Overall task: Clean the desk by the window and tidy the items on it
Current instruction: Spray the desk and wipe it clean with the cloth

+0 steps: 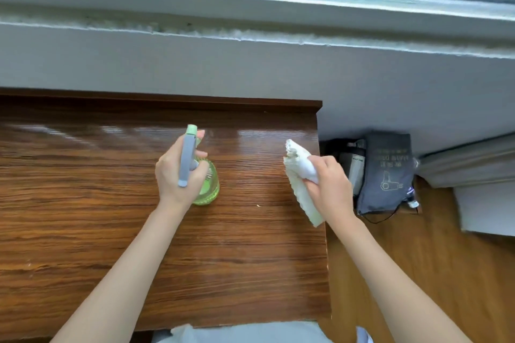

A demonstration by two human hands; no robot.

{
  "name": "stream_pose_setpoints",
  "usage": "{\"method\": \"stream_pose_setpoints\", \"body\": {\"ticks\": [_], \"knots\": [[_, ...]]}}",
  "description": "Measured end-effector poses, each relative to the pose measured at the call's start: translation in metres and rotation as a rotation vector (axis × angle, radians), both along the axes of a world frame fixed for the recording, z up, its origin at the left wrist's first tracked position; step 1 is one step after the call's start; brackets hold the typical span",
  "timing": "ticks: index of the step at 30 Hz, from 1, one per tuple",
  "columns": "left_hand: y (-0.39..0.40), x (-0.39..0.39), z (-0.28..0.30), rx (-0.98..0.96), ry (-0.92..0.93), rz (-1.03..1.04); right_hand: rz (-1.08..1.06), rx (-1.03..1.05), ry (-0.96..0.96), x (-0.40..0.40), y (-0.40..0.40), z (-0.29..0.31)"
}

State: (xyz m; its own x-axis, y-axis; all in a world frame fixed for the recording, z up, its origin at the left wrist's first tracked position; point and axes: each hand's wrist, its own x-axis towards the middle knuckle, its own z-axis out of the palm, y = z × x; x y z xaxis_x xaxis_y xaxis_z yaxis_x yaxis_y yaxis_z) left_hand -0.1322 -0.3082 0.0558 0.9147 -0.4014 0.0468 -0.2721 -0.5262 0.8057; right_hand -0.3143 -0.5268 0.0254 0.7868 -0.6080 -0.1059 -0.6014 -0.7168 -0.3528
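Note:
A dark wooden desk (83,217) stands below the window, its top glossy and streaked near the back. My left hand (174,172) grips a green spray bottle (209,189) with a grey trigger head, held over the middle of the desk with the nozzle pointing toward the wall. My right hand (331,189) holds a bunched white cloth (299,172) above the desk's right edge. A small pale crumb (258,205) lies on the wood between my hands.
The grey wall and window sill (250,33) run behind the desk. On the wooden floor to the right sits a dark grey bag (387,175) with a black item and a cord beside it. A pale furniture edge (473,164) stands at far right.

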Motion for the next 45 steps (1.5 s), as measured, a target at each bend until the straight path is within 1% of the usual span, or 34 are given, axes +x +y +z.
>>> {"method": "stream_pose_setpoints", "body": {"ticks": [4,8,10,15,18,20,21,23,24,25,27,29,31,33,35,36,39,41,43,45], "knots": [[-0.045,0.023,-0.017,-0.036,0.044,0.018,-0.092,0.027,0.004,-0.002,-0.017,-0.003],[-0.082,0.04,-0.024,-0.132,0.048,-0.019,-0.145,0.053,0.034,-0.008,-0.014,-0.006],[-0.097,0.049,-0.024,-0.146,0.041,-0.032,-0.164,0.073,0.047,-0.01,-0.011,-0.008],[-0.113,0.07,-0.031,-0.072,-0.022,-0.057,-0.197,0.125,0.09,-0.014,-0.008,-0.024],[-0.107,0.073,-0.035,0.048,-0.062,-0.086,-0.22,0.123,0.089,-0.013,-0.01,-0.032],[-0.097,0.069,-0.042,0.127,-0.041,-0.077,-0.196,0.094,0.085,-0.009,-0.01,-0.036],[-0.09,0.064,-0.045,0.135,-0.007,-0.047,-0.173,0.075,0.081,-0.005,-0.009,-0.037],[-0.076,0.04,-0.054,0.081,0.047,0.054,-0.125,0.03,0.045,0.006,-0.008,-0.04],[-0.069,0.023,-0.058,0.053,0.038,0.1,-0.092,0.021,0.022,0.013,-0.006,-0.041],[-0.062,0.004,-0.063,0.038,0.018,0.127,-0.036,0.022,0.022,0.02,-0.005,-0.041],[-0.052,-0.031,-0.073,0.039,0.017,0.117,0.13,0.054,0.111,0.035,-0.003,-0.045],[-0.048,-0.054,-0.083,0.091,0.038,0.005,0.207,0.092,0.185,0.045,-0.001,-0.048],[-0.051,-0.063,-0.089,0.161,0.005,-0.169,0.127,0.081,0.107,0.045,0.0,-0.053],[-0.059,-0.062,-0.092,0.226,-0.065,-0.322,-0.107,0.093,0.008,0.039,0.001,-0.055],[-0.07,-0.056,-0.093,0.294,-0.149,-0.46,-0.361,0.199,-0.011,0.035,-0.002,-0.058],[-0.076,-0.052,-0.094,0.331,-0.196,-0.537,-0.425,0.237,0.003,0.034,-0.003,-0.061],[-0.089,-0.045,-0.104,0.461,-0.313,-0.77,-0.4,0.256,0.008,0.04,-0.006,-0.068],[-0.089,-0.045,-0.114,0.571,-0.334,-0.855,-0.384,0.27,-0.03,0.047,-0.009,-0.073],[-0.086,-0.049,-0.123,0.675,-0.302,-0.861,-0.373,0.276,-0.05,0.053,-0.013,-0.076],[-0.087,-0.053,-0.127,0.719,-0.249,-0.822,-0.322,0.242,-0.047,0.058,-0.017,-0.079]]}}
